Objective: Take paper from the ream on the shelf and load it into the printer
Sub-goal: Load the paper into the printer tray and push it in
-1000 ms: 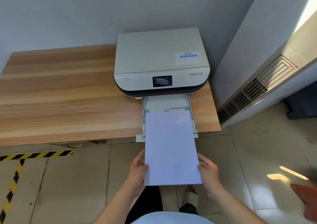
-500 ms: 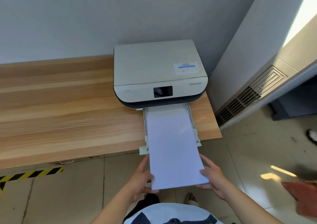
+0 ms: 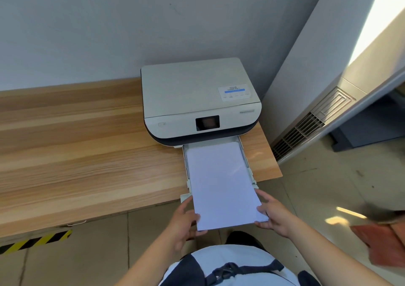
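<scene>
- The left hand (image 3: 183, 221) pinches the near left corner of the paper stack (image 3: 221, 185), thumb on top and fingers curled beneath.
- The right hand (image 3: 275, 214) clamps the near right corner the same way, thumb over the edge, so both hands are closed on the sheets.
- The stack's far end lies inside the pulled-out paper tray (image 3: 245, 154) and reaches almost to the printer (image 3: 197, 101); the near end overhangs the tray's front lip.
- The call here: push level and straight, both hands at equal pace, keeping the edges inside the side guides so nothing skews or buckles.
- One risk, as a judgement: lifting the near end too high could make the leading sheets curl against the slot.
- The printer sits at the right end of a wooden desk (image 3: 76, 154), tight in a corner of grey wall (image 3: 109, 23).
- Below runs tiled floor (image 3: 317, 187), with hazard tape (image 3: 32, 242) to the left and a vent grille (image 3: 306, 128) to the right.
</scene>
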{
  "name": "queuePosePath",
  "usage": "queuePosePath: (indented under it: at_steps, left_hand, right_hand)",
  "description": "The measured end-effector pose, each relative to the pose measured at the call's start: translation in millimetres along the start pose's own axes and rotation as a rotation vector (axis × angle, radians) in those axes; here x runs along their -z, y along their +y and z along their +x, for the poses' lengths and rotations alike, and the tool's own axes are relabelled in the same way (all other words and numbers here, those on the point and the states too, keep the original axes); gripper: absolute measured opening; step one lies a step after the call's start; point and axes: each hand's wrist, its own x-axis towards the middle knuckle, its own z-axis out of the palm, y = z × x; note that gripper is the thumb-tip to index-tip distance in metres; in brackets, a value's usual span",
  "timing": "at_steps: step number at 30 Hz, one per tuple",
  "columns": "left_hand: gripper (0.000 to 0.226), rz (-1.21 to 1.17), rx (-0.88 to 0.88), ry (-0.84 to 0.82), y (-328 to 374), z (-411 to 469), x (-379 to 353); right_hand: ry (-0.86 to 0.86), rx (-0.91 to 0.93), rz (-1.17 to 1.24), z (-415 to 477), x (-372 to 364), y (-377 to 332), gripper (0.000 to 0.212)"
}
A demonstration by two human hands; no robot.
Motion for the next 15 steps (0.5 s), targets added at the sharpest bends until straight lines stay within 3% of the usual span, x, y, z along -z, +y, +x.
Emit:
queuePosePath:
  at_steps: [7, 9, 15]
  left_hand:
    - [0.073, -0.007, 0.029, 0.091, -6, 2, -11]
    - [0.069, -0.023, 0.01, 0.152, -6, 3, -15]
    - [0.055, -0.043, -0.051, 0.331, 4, 10, -27]
  right_hand:
    - [0.049, 0.02, -0.026, 16, -5, -1, 0.057]
    - [0.057, 0.033, -0.018, 14, -11, -5, 0.051]
    - [0.041, 0.031, 0.027, 28, -12, -21, 0.06]
